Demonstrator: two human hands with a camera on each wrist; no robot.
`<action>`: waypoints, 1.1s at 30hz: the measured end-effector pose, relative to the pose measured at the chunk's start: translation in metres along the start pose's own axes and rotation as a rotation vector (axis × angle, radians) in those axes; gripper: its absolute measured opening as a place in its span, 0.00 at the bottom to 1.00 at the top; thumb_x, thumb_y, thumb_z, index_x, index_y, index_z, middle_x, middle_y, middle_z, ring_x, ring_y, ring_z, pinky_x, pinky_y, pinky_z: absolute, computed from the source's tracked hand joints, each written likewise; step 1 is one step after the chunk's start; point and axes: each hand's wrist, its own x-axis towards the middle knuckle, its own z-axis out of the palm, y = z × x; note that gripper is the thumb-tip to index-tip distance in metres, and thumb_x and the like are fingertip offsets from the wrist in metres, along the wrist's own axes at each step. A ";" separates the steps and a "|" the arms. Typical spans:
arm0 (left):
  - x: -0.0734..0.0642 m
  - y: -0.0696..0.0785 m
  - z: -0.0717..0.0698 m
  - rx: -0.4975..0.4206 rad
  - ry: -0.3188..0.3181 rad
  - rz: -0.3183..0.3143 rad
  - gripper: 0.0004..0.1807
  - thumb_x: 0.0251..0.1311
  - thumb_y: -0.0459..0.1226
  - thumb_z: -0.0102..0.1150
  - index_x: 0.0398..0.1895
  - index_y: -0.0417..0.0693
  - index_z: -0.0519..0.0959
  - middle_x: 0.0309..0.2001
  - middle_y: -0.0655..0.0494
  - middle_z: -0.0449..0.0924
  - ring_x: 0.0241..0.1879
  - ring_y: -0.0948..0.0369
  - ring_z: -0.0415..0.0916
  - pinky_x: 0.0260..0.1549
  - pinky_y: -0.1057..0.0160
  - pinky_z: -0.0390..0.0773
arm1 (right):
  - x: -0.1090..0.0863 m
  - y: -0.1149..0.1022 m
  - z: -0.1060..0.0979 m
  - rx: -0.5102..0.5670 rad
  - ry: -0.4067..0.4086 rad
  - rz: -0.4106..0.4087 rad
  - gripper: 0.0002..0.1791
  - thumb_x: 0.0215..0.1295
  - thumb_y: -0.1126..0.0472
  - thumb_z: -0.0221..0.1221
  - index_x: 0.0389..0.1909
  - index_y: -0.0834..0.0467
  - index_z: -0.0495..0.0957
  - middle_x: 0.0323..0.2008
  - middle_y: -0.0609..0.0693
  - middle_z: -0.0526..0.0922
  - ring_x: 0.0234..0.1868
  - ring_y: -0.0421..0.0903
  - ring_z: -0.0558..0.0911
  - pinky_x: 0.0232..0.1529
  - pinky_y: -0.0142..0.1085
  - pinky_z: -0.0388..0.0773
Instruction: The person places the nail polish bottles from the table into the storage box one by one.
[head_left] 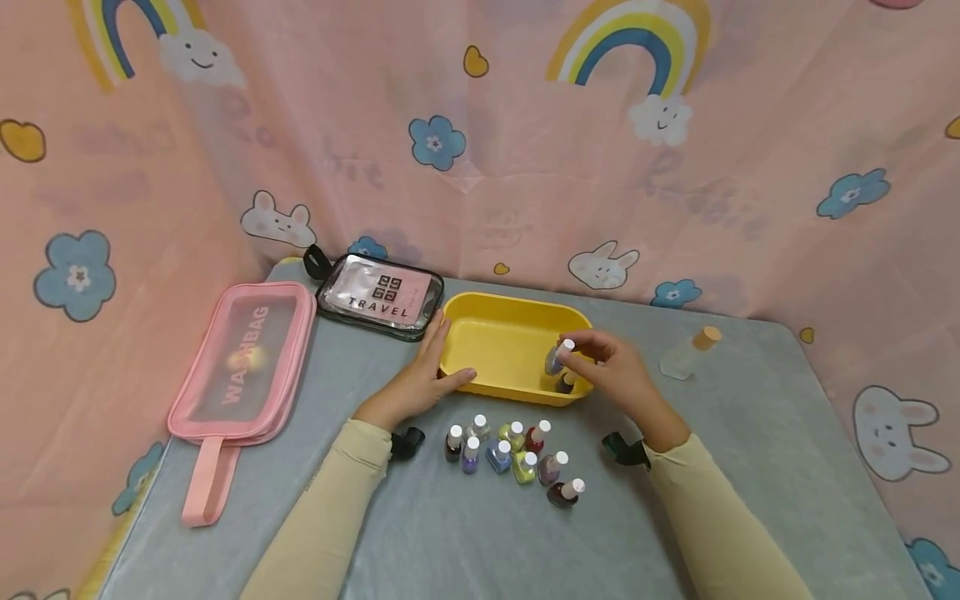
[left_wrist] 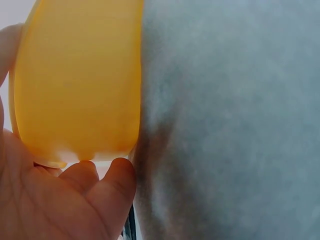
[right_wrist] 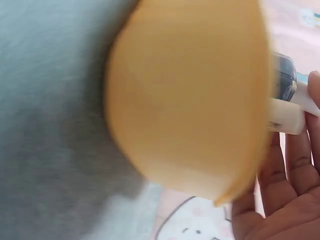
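Note:
A yellow plastic tray (head_left: 495, 304) stands mid-table. My left hand (head_left: 415, 379) holds its left end, fingers round the end wall and thumb along the front rim; the left wrist view shows these fingers against the yellow wall (left_wrist: 80, 85). Inside the tray's right end, my right hand (head_left: 618, 371) pinches a bluish-purple nail polish bottle (head_left: 553, 362) by its white cap, tilted. Beside it in the tray is a dark nail polish bottle (head_left: 564, 384). In the right wrist view the tray wall (right_wrist: 185, 100) partly hides both bottles. Several more nail polish bottles (head_left: 525, 467) stand in front of the tray.
A pink wash bag (head_left: 191, 400) lies at the left, its strap toward the front. Behind the left hand lies a black-edged clear travel pouch (head_left: 375, 292). To the right stands a clear bottle with an orange cap (head_left: 705, 337). A patterned pink cloth (head_left: 510, 183) hangs behind the table.

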 end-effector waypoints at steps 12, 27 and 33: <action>0.000 0.001 0.001 0.003 -0.001 -0.007 0.58 0.74 0.53 0.64 0.88 0.47 0.33 0.86 0.56 0.19 0.84 0.47 0.35 0.78 0.42 0.49 | -0.003 0.008 0.013 -0.162 -0.034 -0.126 0.17 0.69 0.55 0.72 0.54 0.59 0.87 0.52 0.54 0.86 0.54 0.57 0.78 0.62 0.55 0.78; 0.000 0.001 0.001 0.002 0.009 0.008 0.57 0.74 0.52 0.64 0.88 0.46 0.34 0.86 0.54 0.20 0.84 0.47 0.36 0.78 0.42 0.48 | -0.012 -0.002 0.013 -0.194 -0.030 -0.099 0.22 0.71 0.54 0.71 0.60 0.60 0.84 0.59 0.56 0.85 0.62 0.60 0.78 0.69 0.61 0.70; 0.000 0.001 0.001 0.000 0.005 0.013 0.57 0.74 0.52 0.63 0.88 0.46 0.34 0.86 0.54 0.20 0.84 0.47 0.36 0.78 0.43 0.48 | -0.041 -0.011 0.005 -0.062 0.048 -0.202 0.18 0.70 0.59 0.71 0.57 0.60 0.85 0.55 0.54 0.87 0.61 0.55 0.80 0.69 0.59 0.71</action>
